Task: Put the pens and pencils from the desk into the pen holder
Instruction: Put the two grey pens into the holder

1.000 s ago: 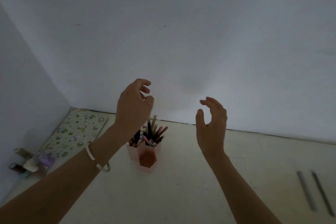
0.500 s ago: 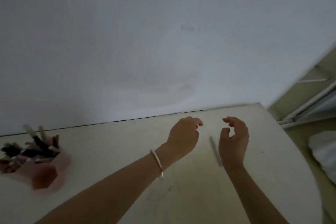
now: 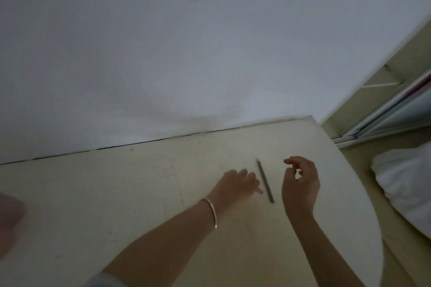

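Observation:
A thin grey pencil (image 3: 264, 180) lies on the cream desk (image 3: 140, 193), pointing away from me. My left hand (image 3: 235, 184), with a bangle on the wrist, is down on the desk just left of it. Its fingers curl down over a second pencil, and only a short light end (image 3: 260, 191) pokes out from under the hand. My right hand (image 3: 300, 184) hovers just right of the grey pencil with loosely curled fingers and holds nothing. A pink blur at the left edge is the pen holder (image 3: 9, 216), cut off by the frame.
The white wall (image 3: 186, 53) runs along the desk's back edge. The desk ends in a rounded edge (image 3: 377, 228) at the right. Beyond it on the floor lies a white cushion or bag (image 3: 408, 193), with sliding door rails (image 3: 384, 112) behind.
My view and both hands swung right, from above the pen holder to the pencils at the desk's right end. My left hand has dropped onto the desk.

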Tool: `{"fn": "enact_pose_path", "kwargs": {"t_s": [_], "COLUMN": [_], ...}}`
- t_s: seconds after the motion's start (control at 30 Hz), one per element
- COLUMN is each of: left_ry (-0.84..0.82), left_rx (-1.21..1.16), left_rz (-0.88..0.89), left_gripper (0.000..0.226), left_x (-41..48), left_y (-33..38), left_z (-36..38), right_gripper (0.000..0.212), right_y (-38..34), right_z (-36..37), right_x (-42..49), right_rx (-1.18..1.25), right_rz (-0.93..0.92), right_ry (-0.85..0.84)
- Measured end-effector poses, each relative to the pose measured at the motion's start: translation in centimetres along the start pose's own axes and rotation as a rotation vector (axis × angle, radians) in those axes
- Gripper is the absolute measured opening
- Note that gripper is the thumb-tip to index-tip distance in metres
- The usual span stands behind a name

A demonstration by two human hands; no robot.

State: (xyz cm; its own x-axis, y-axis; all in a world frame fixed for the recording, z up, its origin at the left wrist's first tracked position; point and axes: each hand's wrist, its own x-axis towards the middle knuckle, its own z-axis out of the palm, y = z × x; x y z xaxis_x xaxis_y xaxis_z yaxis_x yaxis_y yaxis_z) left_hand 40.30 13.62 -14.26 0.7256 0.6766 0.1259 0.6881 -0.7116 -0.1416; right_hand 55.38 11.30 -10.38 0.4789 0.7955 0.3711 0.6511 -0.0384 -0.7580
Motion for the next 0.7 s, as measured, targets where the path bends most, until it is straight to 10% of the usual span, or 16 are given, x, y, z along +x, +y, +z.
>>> {"fn": "enact_pose_path", "kwargs": {"t_s": [0.17, 0.37, 0.7], "left_ry": [0.453, 0.513, 0.861], "left_rx": [-0.301, -0.446, -0.396], "left_rz": [-0.3, -0.498, -0.784], "left_gripper": [0.007, 0.022, 0.039], "left_x": [-1.7, -8.8, -28.5], "left_y": [-4.9, -10.2, -21.6], "left_z": [-4.9, -9.2, -19.0], "right_gripper": [0.025, 0.041, 0.054], "right_y": [1.6, 2.7, -26.3], "right_z": [3.4, 7.1, 13.1], "right_x": [1.5, -0.5, -9.1], "right_rx": [-0.288, -0.604, 0.371], "right_rz": [0.053, 0.019, -0.479], "right_ry": [-0.29, -0.557, -0.481]}}
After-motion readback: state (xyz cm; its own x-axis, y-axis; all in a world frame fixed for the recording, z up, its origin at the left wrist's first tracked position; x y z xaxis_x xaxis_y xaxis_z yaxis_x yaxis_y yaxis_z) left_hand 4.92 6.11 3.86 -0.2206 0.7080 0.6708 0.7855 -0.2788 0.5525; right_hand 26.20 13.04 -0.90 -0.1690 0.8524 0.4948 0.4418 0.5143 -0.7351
